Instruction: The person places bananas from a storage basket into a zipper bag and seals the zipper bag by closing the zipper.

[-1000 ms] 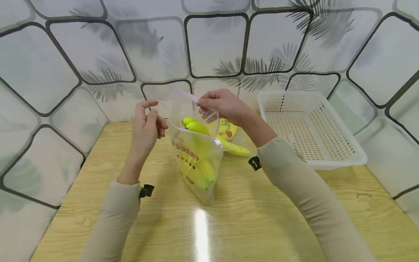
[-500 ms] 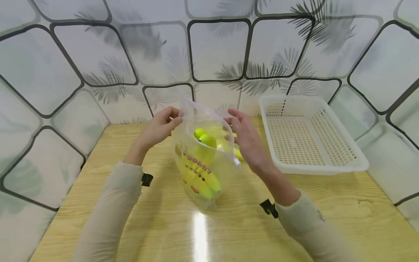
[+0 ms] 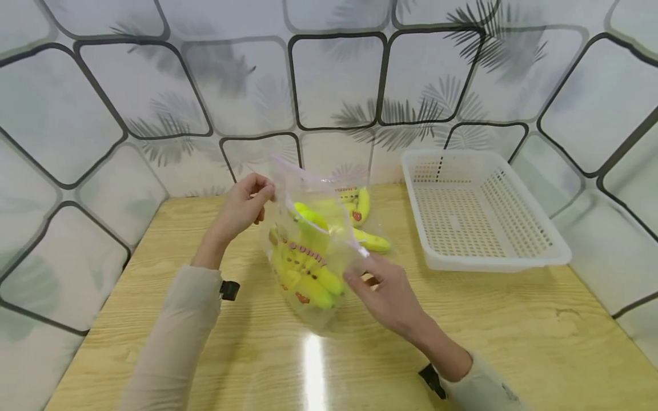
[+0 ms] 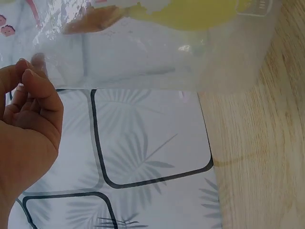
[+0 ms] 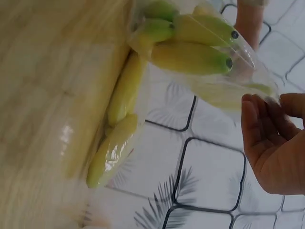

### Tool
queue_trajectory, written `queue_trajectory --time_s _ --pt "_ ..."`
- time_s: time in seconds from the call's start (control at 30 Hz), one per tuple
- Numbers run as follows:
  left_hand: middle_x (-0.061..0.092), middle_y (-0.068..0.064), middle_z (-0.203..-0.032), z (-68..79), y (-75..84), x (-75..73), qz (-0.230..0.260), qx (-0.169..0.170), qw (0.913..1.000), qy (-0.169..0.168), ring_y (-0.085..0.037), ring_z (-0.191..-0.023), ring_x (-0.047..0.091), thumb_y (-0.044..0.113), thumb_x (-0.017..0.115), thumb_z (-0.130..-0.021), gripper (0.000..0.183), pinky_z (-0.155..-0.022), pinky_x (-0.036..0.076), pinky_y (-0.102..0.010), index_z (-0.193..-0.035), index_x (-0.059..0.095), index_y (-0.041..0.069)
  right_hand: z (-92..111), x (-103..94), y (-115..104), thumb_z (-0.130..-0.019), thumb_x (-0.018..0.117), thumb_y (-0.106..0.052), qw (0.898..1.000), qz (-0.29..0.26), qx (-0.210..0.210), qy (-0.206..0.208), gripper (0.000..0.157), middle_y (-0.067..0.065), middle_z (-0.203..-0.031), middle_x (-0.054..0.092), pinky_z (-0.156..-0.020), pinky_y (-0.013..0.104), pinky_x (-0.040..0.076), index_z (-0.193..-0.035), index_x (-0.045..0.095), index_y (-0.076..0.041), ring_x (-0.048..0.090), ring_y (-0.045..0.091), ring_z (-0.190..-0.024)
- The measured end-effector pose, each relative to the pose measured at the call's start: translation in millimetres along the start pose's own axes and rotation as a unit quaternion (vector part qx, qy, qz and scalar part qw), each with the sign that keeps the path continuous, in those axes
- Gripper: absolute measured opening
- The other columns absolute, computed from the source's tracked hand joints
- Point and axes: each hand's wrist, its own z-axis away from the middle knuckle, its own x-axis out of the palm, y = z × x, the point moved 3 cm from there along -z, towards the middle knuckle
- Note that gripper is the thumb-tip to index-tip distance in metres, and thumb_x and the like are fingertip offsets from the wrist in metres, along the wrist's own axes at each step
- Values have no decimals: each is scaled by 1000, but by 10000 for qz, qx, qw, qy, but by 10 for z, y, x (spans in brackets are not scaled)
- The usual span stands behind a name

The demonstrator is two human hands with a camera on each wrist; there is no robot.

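Note:
A clear zip bag (image 3: 319,317) with red printing stands on the table, its mouth upward and somewhat open. Inside is a bunch of yellow bananas (image 3: 313,288), greenish at the tips. My left hand (image 3: 240,206) pinches the bag's upper left edge between thumb and fingers. Lower on the right side, my right hand (image 3: 390,291) pinches the film near the slider (image 3: 362,250). In the right wrist view the thumb and fingers of the right hand (image 5: 276,138) meet on the bag's edge. In the left wrist view the left hand (image 4: 35,114) is beside the film.
Behind the bag lies a second clear bag with more bananas (image 3: 372,241). A white perforated plastic basket (image 3: 498,264) stands at the back right of the wooden table (image 3: 247,348). Patterned cloth walls (image 3: 334,85) enclose the back and both sides.
My right hand has let go of the bag's top rim, moved down and toward me, and taken hold of its right side. My left hand came in from the left and grasped the left edge.

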Motion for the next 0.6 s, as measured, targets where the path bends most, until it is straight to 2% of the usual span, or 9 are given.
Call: queue_trajectory --time_s 0.03,0.07,0.1,0.17,0.23,0.33,0.5,0.6 --pt "60 -10 -97 17 9 -6 103 -18 9999 75 -16 -50 44 28 50 -105 28 -49 42 -29 -112 53 0 -60 -64 20 -95 68 -18 9996 14 116 246 16 10 -97 70 -63 31 56 -103 71 -5 64 17 -80" --pt "60 -8 -96 39 21 -12 231 -30 9996 161 -15 -50 44 27 51 -105 26 -49 41 -28 -110 54 1 -125 -147 42 -96 66 -12 9982 -19 216 563 11 11 -88 70 -58 27 54 -94 72 -3 63 16 -73" --pt "61 -5 -94 74 43 -13 357 -30 9990 274 -14 -51 44 26 52 -104 23 -49 41 -27 -107 55 3 -194 -240 63 -96 64 -9 9955 -135 299 887 13 13 -82 69 -56 24 53 -88 71 -1 61 15 -68" --pt "62 0 -92 162 105 4 557 42 9971 508 -14 -50 45 24 55 -103 20 -48 41 -26 -104 56 4 -326 -436 95 -98 62 -11 9881 -228 505 1434 19 12 -82 68 -57 22 51 -90 70 3 60 15 -68" --pt "62 1 -90 245 176 49 745 185 9951 621 -14 -50 46 22 56 -103 17 -46 41 -26 -101 57 5 -448 -577 119 -101 59 -15 9836 -286 509 1709 23 9 -87 69 -63 21 54 -95 69 6 62 14 -76" --pt "62 -2 -95 332 239 140 737 234 9951 615 -16 -49 52 22 56 -103 16 -45 43 -27 -102 57 5 -603 -650 172 -103 55 -20 9846 -331 726 1555 28 8 -96 69 -73 24 54 -104 66 6 63 13 -86" --pt "61 -11 -111 385 192 280 803 -288 9955 410 -17 -52 61 25 55 -103 23 -44 45 -27 -115 52 5 -748 -617 305 -104 52 -22 9842 -367 1359 1073 31 18 -111 68 -79 24 51 -117 62 5 60 20 -97" --pt "58 -15 -119 431 202 354 810 -507 9939 548 -20 -54 64 29 58 -102 37 -45 45 -28 -129 47 6 -747 -592 358 -103 55 -22 9825 -356 1523 1010 30 18 -110 66 -77 22 49 -117 62 4 58 23 -97"
